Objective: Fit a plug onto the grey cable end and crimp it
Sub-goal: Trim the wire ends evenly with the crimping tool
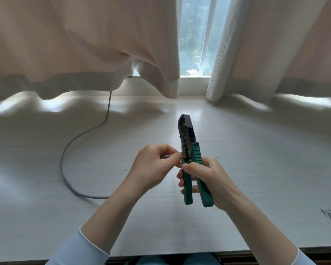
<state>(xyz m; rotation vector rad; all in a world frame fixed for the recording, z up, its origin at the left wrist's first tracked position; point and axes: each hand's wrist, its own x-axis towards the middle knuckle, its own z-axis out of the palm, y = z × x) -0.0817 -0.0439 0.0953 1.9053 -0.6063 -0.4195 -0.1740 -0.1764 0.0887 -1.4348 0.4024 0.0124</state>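
My right hand (204,178) grips the two green handles of a crimping tool (187,134), which stands upright with its black head pointing away from me. My left hand (153,165) pinches the end of the grey cable (65,155) and holds its tip against the left side of the tool's jaws. A small clear plug (183,155) with coloured wires shows between my fingertips and the tool. The cable loops left over the white table and runs back under the curtain.
Beige curtains (84,54) hang over the far edge of the white table (256,150), with a window gap (195,35) between them. A small patch of grey scraps (329,214) lies at the right near the front edge.
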